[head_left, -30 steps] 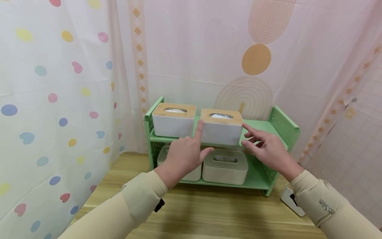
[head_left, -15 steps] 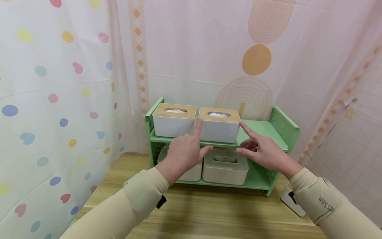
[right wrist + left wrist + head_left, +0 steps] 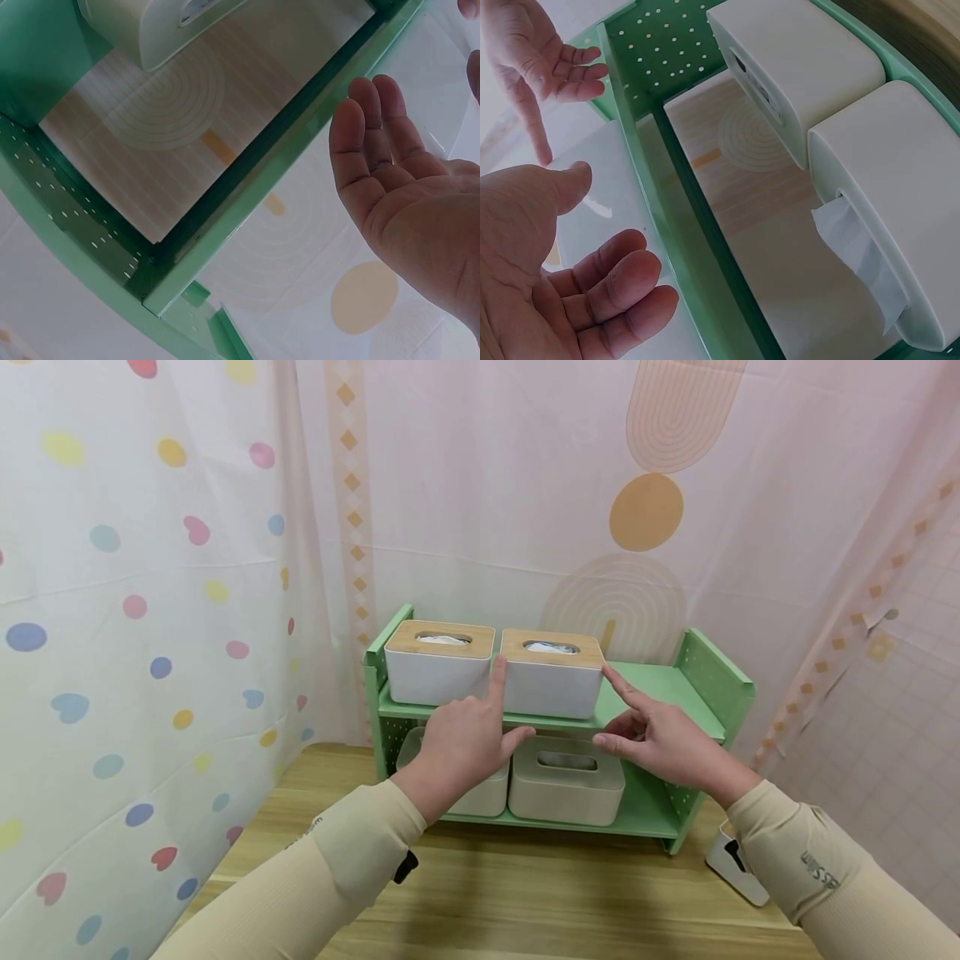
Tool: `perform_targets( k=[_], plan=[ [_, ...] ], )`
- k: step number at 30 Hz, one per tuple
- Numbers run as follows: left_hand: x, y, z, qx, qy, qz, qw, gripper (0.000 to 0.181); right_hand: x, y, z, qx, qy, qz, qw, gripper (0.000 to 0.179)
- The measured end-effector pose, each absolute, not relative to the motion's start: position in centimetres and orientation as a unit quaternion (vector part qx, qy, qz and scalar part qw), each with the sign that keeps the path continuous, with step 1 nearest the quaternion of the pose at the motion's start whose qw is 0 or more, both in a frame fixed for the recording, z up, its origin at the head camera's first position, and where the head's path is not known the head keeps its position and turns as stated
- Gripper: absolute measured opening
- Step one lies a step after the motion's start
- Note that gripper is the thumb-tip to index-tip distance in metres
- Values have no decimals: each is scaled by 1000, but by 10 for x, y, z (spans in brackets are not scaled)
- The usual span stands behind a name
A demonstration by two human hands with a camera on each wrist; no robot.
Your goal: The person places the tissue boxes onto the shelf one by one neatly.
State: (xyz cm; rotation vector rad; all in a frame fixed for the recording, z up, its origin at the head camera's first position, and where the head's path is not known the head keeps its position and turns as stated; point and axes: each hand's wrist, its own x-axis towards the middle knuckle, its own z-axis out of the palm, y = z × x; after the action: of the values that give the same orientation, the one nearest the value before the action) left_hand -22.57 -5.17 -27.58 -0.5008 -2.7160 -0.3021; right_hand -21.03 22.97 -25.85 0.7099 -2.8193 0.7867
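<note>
Two white tissue boxes with wooden lids stand on the upper board of a green shelf (image 3: pixel 652 677). My right hand (image 3: pixel 667 735) reaches to the right-hand tissue box (image 3: pixel 551 689), index fingertip at its right front corner. From the other side, my left hand (image 3: pixel 461 743) has its index finger straight up at that box's left front corner, thumb pointing right. The left-hand tissue box (image 3: pixel 438 677) sits a narrow gap away. In the left wrist view, the other fingers (image 3: pixel 622 289) of my left hand are loosely bent; the right wrist view shows my right palm (image 3: pixel 427 217) facing up.
Two beige tissue boxes sit on the lower board; the left one (image 3: pixel 480 797) is partly behind my left hand, the right one (image 3: pixel 566 797) beside it. Another white box (image 3: pixel 738 868) lies on the wooden table (image 3: pixel 525 893) by my right sleeve. Curtains hang behind and at the left.
The right-hand tissue box has shifted left and slightly back, closer to the left-hand one, with my right index finger following at its corner. Over the last half second both hands stay nearly still.
</note>
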Motion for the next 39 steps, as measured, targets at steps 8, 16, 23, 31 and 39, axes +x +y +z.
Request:
perform_targets(
  k=[8,16,23,31,39],
  plan=[
    [-224,-51,-276,-179,-961,-105,183,106,-209,231,-258,235,-934,260,63,99],
    [-225,-51,-276,-180,-961,-102,185,107,-210,231,-258,238,-933,264,60,100],
    [-225,-52,-276,-178,-962,-99,184,108,-211,230,-258,242,-932,263,59,101],
    [-224,-52,-274,-175,-964,-95,176,109,-211,230,-259,244,-932,263,56,102],
    [-226,-48,-274,-180,-964,-91,175,108,-208,234,-260,240,-934,258,59,103]
  ],
)
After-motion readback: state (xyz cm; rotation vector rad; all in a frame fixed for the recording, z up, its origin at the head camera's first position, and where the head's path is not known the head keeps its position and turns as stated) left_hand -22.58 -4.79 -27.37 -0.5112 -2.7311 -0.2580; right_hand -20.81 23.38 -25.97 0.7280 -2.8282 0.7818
